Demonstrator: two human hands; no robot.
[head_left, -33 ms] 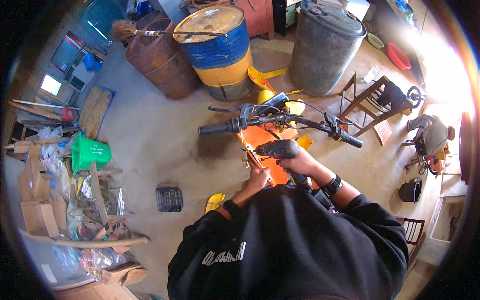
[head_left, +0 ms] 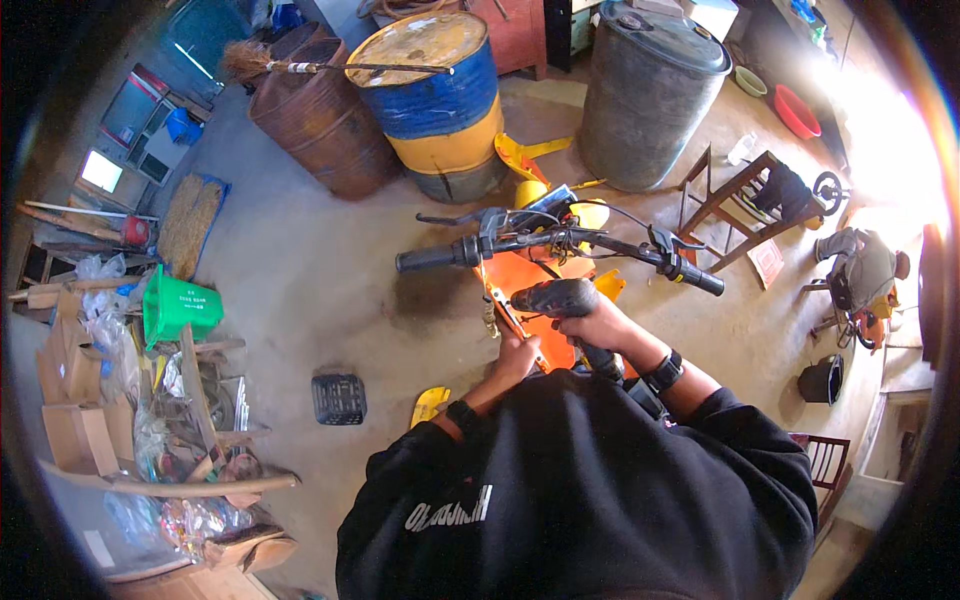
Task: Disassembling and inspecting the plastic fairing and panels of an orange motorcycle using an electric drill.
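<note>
In front of me stands a small vehicle with black handlebars (head_left: 620, 245) and orange body panels (head_left: 522, 272). My right hand (head_left: 606, 328) is closed round the grip of a dark cordless drill (head_left: 556, 297), whose nose points left over the orange bodywork. Lower and to the left, my left hand (head_left: 516, 360) is closed on a narrow orange strip (head_left: 505, 310) along the side of the panels. Its fingertips are partly hidden. Yellow parts (head_left: 532, 192) show at the vehicle's front. My torso covers the vehicle's rear.
Three drums stand ahead: rusty (head_left: 325, 130), blue and yellow (head_left: 430, 110), and grey (head_left: 655, 95). A black crate (head_left: 339, 399) and a yellow piece (head_left: 430, 405) lie left. Beyond them are a green bin (head_left: 182, 307) and scrap. Right are a wooden chair (head_left: 740, 215) and a person (head_left: 865, 270).
</note>
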